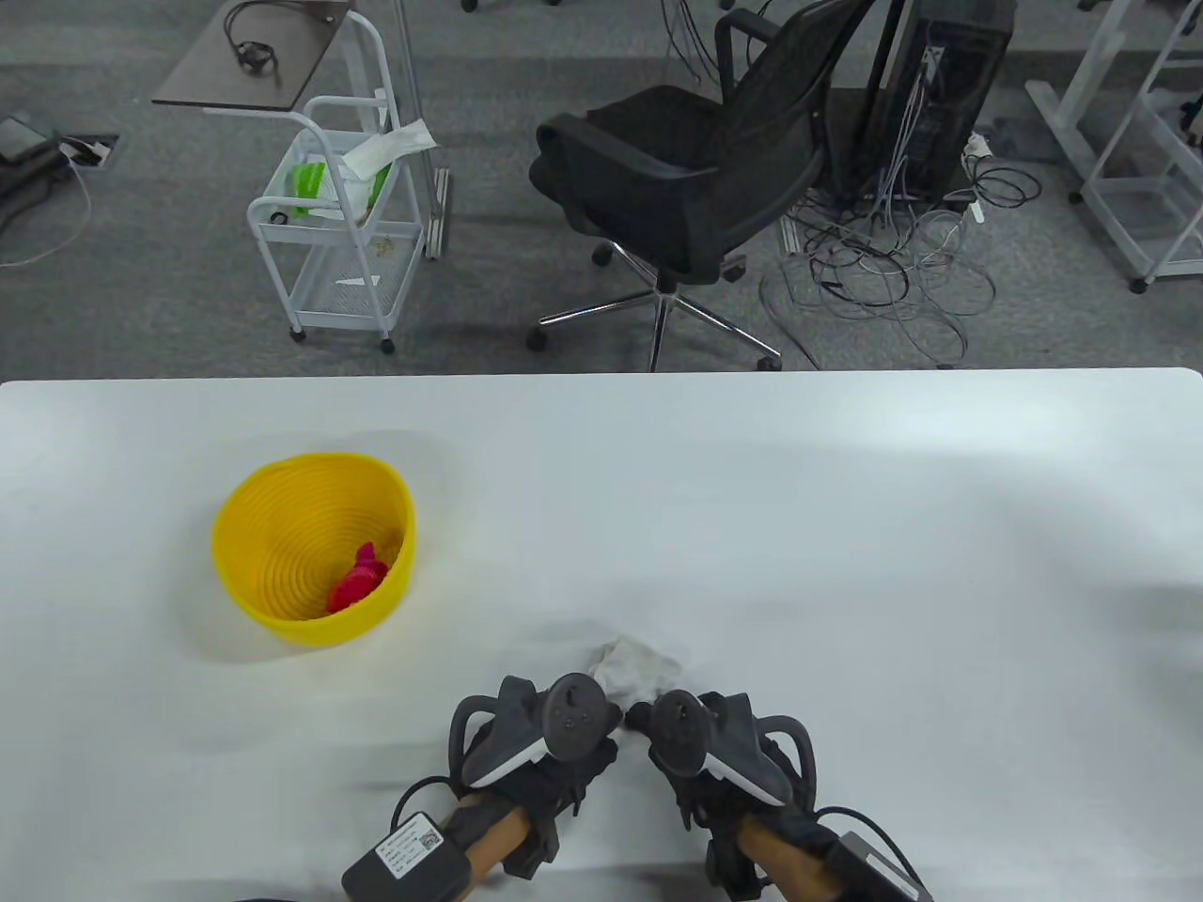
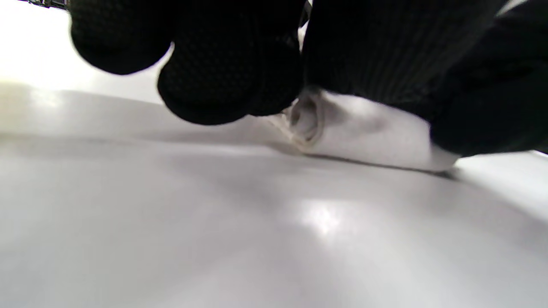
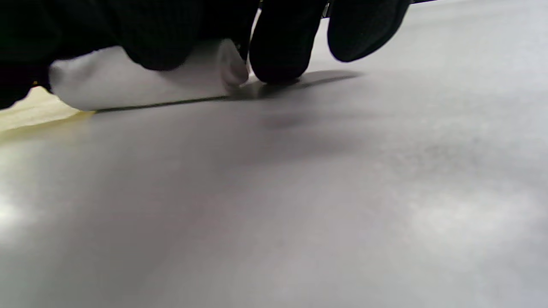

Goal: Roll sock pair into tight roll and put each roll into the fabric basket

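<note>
A white sock pair (image 1: 635, 665) lies on the table near the front edge, partly rolled; its rolled end (image 2: 368, 132) shows in the left wrist view and its other end (image 3: 141, 87) in the right wrist view. My left hand (image 1: 550, 728) and right hand (image 1: 700, 738) sit side by side over it, their curled fingers (image 2: 227, 72) (image 3: 280, 42) gripping the roll against the table. Most of the sock is hidden under the hands and trackers. The yellow fabric basket (image 1: 282, 526) stands to the left with a pink sock roll (image 1: 357, 584) inside.
The white table (image 1: 846, 526) stretches wide to the right and behind the hands. Beyond its far edge are a black office chair (image 1: 686, 178), a white wire trolley (image 1: 343, 216) and a tangle of cables (image 1: 893, 263) on the floor.
</note>
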The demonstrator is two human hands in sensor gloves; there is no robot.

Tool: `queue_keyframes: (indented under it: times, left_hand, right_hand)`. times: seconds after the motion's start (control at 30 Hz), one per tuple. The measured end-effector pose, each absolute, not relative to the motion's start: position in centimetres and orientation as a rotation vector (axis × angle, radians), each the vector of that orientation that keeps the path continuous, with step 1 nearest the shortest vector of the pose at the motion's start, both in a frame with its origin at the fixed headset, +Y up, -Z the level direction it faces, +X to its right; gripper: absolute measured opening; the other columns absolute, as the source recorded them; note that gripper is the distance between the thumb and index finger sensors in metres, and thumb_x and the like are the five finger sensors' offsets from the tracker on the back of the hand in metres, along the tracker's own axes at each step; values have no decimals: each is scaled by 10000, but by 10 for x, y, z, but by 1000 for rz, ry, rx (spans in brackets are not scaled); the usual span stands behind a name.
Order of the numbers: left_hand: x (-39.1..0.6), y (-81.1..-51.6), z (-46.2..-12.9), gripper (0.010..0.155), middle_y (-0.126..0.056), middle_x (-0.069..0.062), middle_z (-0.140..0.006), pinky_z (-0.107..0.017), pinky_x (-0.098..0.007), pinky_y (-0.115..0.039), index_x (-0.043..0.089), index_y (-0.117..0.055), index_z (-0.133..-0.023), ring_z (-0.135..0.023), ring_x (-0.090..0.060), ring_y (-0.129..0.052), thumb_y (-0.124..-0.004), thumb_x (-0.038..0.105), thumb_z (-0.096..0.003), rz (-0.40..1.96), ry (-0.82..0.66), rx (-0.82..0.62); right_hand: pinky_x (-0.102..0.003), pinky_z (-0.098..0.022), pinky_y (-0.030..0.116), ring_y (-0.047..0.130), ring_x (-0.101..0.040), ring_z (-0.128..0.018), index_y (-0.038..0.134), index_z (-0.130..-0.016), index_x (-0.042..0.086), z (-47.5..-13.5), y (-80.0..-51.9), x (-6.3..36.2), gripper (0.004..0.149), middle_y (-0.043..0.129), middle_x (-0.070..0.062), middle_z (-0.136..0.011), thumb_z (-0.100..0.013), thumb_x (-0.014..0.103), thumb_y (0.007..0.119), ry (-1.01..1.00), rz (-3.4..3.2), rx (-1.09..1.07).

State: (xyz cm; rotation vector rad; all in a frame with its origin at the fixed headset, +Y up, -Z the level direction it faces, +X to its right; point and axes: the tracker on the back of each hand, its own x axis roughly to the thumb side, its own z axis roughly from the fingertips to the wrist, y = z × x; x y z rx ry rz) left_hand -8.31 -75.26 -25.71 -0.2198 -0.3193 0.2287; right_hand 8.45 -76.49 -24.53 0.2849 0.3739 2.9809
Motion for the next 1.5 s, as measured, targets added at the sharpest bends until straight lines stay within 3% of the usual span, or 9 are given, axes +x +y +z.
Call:
queue_keyframes:
  times: [0.3,0.5,0.7,0.83,1.17,1.33,1.5]
  left_hand:
    - [-77,-760,-258,518,-957,-24,-736,-431,-444,-809,272,-897,-825,-468,-202,-1005,-895,446,-337,184,-322,-226]
    - [-75,-759,-257,453,-983,-41,-677,-410,-441,-820,242,-937,-784,-434,-197,-1016,-844,396,-367,207,-346,-185]
    - [-74,-759,-256,434,-983,-38,-661,-404,-437,-820,246,-947,-764,-423,-186,-1013,-811,397,-380,208,-351,-201]
    - [-75,-760,-258,430,-981,-34,-656,-403,-437,-819,254,-941,-761,-420,-184,-1011,-797,401,-384,218,-343,-216]
    - [-80,-759,-259,447,-993,-32,-656,-393,-440,-823,256,-941,-768,-411,-196,-1022,-788,429,-386,260,-329,-224]
    - [-83,-751,-258,464,-998,-26,-682,-405,-445,-820,277,-962,-766,-439,-211,-1028,-817,468,-368,281,-314,-158]
    - [-80,-752,-259,556,-954,-26,-771,-453,-459,-795,275,-920,-828,-515,-222,-1004,-880,510,-326,227,-324,-230]
  right_hand:
    - [-514,-693,652,785,-155,-916,699,-908,442,-247,-765,86,464,757,161,-990,-447,418,746,347,2963,260]
    - [-517,-690,654,790,-159,-914,718,-901,427,-248,-764,87,457,777,154,-977,-446,410,751,342,2953,256]
    - [-512,-680,671,825,-152,-883,817,-830,417,-242,-741,88,413,849,155,-915,-418,422,814,143,2937,332]
    - [-512,-667,687,864,-153,-841,860,-798,395,-236,-738,81,393,894,139,-870,-406,425,838,180,2933,410]
    - [-513,-674,679,836,-155,-877,798,-844,420,-242,-754,82,432,831,155,-932,-414,436,821,289,2963,342]
    - [-516,-676,674,817,-165,-897,741,-882,428,-244,-758,84,479,787,153,-974,-410,447,822,314,2969,314]
    - [-516,-686,660,774,-172,-931,682,-912,439,-245,-764,84,523,733,154,-1014,-409,452,825,322,3011,289]
